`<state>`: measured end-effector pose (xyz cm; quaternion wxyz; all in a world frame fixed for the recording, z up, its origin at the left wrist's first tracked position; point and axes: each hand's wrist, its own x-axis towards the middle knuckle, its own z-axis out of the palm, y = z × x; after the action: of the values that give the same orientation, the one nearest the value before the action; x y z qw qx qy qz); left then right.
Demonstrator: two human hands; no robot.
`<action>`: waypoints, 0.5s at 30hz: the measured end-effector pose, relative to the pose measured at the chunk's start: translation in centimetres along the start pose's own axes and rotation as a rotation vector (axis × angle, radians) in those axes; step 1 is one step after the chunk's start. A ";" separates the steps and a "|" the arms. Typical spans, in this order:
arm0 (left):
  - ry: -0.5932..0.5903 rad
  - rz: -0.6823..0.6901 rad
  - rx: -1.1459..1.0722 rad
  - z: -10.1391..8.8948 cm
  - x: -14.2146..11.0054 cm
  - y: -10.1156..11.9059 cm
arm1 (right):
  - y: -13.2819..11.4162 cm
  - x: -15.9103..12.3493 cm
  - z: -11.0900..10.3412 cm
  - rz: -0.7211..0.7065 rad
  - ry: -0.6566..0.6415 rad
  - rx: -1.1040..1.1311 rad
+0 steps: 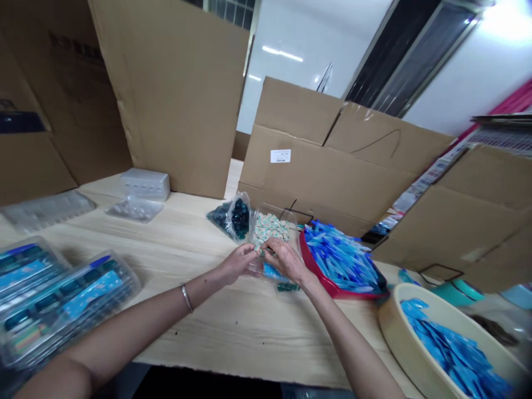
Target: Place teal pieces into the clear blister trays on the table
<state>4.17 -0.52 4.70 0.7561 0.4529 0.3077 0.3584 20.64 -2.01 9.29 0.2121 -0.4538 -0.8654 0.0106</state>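
Note:
My left hand [236, 263] and my right hand [285, 261] meet at the fingertips over a clear plastic container [272, 221] of small cream and green pieces. Between them they pinch a small pale piece [258, 251], partly hidden by the fingers. Beneath my hands lies a clear packet [257, 271] with blue and dark green inside. A knotted clear bag of dark teal pieces [239, 217] stands just left of the container. To the right sits a red tray [316, 272] heaped with blue plastic strips.
Lidded clear cases of blue and dark goods [68, 310] lie at the left of the wooden table [233, 327]. A cream round tub [394, 332] of blue packets sits front right. Cardboard sheets [324, 166] stand along the back, near a white box [145, 184].

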 end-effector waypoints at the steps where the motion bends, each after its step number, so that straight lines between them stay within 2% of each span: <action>1: -0.008 -0.019 0.008 0.1 0.3 0.1 | 0.4 0.0 0.0 -0.016 0.003 -0.019; 5: -0.029 -0.049 0.012 0.3 1.3 0.1 | 1.4 -0.2 0.8 -0.096 0.024 -0.179; 9: -0.012 -0.073 0.019 0.6 1.5 -0.3 | 2.4 -0.6 1.1 -0.065 0.052 -0.275; 12: -0.002 -0.105 0.054 0.5 1.0 -0.7 | 4.1 -1.3 -0.1 0.030 0.121 -0.166; 15: -0.002 -0.094 0.078 0.1 0.3 -1.1 | 4.9 -2.2 -1.4 0.200 0.230 0.162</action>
<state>4.72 -0.69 3.74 0.7542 0.4675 0.3417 0.3097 26.08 -1.10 8.71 0.3436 -0.5174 -0.7821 0.0494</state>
